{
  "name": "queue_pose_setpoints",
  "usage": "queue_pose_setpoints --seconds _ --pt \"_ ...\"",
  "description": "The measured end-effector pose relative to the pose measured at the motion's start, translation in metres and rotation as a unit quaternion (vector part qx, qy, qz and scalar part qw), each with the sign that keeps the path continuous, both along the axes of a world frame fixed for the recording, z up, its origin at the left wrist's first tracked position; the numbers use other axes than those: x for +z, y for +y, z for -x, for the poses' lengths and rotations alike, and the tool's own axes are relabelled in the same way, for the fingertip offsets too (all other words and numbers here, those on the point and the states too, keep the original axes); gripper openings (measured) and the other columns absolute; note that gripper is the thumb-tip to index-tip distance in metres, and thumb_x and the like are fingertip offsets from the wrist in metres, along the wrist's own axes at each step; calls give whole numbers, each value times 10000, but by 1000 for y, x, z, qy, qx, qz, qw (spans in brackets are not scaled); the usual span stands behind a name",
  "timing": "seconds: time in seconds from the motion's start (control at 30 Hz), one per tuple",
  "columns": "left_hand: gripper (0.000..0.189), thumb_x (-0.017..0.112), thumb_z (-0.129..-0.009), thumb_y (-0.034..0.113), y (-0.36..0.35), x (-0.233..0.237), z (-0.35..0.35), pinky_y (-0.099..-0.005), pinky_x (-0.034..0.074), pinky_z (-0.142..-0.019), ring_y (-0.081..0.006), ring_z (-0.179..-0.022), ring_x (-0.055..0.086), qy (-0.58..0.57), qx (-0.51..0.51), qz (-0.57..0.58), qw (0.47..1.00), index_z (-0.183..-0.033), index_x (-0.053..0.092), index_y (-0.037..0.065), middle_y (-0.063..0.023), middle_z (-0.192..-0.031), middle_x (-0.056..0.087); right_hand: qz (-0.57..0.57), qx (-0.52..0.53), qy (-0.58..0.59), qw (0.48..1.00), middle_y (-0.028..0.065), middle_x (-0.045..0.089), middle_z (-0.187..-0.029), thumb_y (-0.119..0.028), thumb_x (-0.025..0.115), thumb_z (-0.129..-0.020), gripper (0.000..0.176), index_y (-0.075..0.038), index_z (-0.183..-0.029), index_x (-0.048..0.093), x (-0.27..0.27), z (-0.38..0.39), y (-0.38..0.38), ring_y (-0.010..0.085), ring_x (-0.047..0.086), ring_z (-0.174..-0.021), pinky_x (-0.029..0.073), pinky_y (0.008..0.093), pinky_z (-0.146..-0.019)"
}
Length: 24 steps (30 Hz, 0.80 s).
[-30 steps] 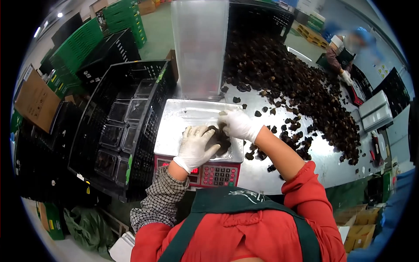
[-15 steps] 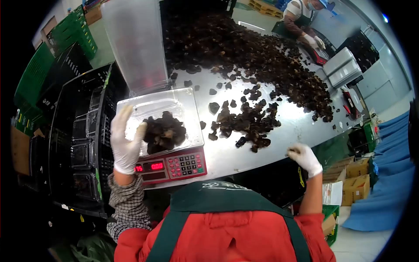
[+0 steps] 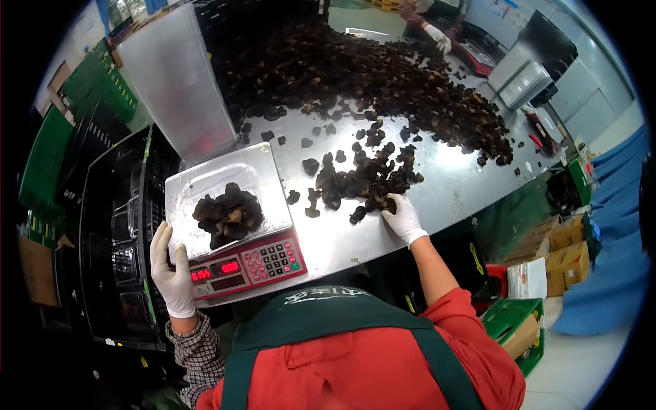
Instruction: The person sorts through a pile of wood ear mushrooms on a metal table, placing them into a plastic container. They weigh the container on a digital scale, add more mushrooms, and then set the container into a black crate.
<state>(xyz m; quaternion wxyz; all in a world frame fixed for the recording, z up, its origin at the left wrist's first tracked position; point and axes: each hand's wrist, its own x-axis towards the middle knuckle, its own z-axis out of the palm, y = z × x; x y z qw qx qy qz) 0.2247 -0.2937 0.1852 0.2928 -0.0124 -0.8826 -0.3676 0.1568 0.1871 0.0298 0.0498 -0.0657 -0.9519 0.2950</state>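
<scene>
A mound of dark dried mushrooms (image 3: 227, 214) lies in a clear tray on the steel pan of a digital scale (image 3: 247, 263) with a red display. My left hand (image 3: 171, 272), in a white glove, rests open against the scale's left front corner. My right hand (image 3: 403, 217), also gloved, reaches into a small loose heap of dark mushrooms (image 3: 365, 178) on the metal table (image 3: 451, 184), fingers on the pieces at its near edge.
A large spread of the same mushrooms (image 3: 355, 68) covers the far table. A clear plastic shield (image 3: 179, 82) stands behind the scale. Black crates (image 3: 116, 225) with clear trays stand at left, green crates beyond. Another person's gloved hands (image 3: 437, 35) work at the far end. Cardboard boxes (image 3: 567, 253) sit at right.
My left hand has dropped from beside the mushrooms on the scale to its left front corner. My right hand came up from below the table edge to the small heap.
</scene>
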Motion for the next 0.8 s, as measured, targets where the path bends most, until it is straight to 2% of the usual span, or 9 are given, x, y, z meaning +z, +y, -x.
queue_pose_setpoints --seconds 0.07,0.13,0.2,0.27,0.43,0.5,0.57,0.73,0.8 --pt "311 569 -884 34 -9 -6 -11 -356 394 -1020 -275 -1182 529 -4 27 -36 999 -1185 577 -42 -168 -1278 551 170 -67 24 983 158 623 -1041 -113 710 -745 453 -22 -1168 576 12 11 -2 244 611 -972 487 332 -862" --pt "277 560 -879 19 -19 -8 -18 -343 396 -1007 -268 -1151 547 1 46 -37 998 -1146 598 -46 -167 -1250 571 171 0 191 967 133 638 -1008 -120 680 -794 401 -56 -1173 568 24 37 -5 227 634 -925 493 326 -843" --pt "258 573 -874 11 -20 -3 -21 -332 402 -997 -261 -1138 552 4 70 -50 996 -1122 609 -47 -159 -1221 587 199 6 117 973 107 660 -897 -123 669 -802 321 -42 -1106 608 63 59 -27 220 644 -856 503 329 -800" --pt "253 590 -874 16 -18 1 -20 -326 409 -993 -258 -1135 555 22 76 -48 996 -1119 612 -45 -158 -1214 589 76 57 96 991 77 664 -852 -160 664 -812 227 -18 -989 646 81 80 -52 170 622 -771 505 303 -734" --pt "258 623 -861 40 -24 -3 -25 -336 428 -982 -262 -1123 567 30 104 -52 993 -1111 625 -25 -144 -1210 598 297 274 20 914 68 656 -865 -130 639 -861 212 12 -1018 624 172 73 -173 114 610 -764 500 254 -710" --pt "257 621 -860 36 -24 -2 -26 -339 425 -990 -261 -1130 564 39 97 -53 993 -1110 625 -23 -145 -1210 597 218 373 -49 901 92 665 -880 -145 643 -856 243 16 -1037 628 196 73 -220 132 635 -778 512 260 -726" --pt "258 622 -859 34 -25 -6 -26 -343 423 -997 -263 -1137 560 47 86 -58 993 -1111 621 -22 -147 -1217 591 106 386 29 916 158 660 -981 -259 672 -814 347 -6 -1049 641 187 85 -258 212 656 -873 516 304 -776" --pt "271 632 -865 89 -32 -17 -27 -353 431 -984 -284 -1140 555 29 83 -74 993 -1108 620 -30 -170 -1224 581 -72 434 -60 896 239 625 -1122 -482 611 -825 666 39 -1235 538 184 95 -298 334 592 -1088 452 372 -962" --pt "264 628 -866 78 -37 -20 -26 -355 436 -979 -282 -1130 562 31 81 -73 994 -1105 620 -33 -168 -1220 584 -20 433 -53 900 239 625 -1115 -480 543 -872 642 32 -1259 513 182 99 -296 315 591 -1090 454 368 -953"
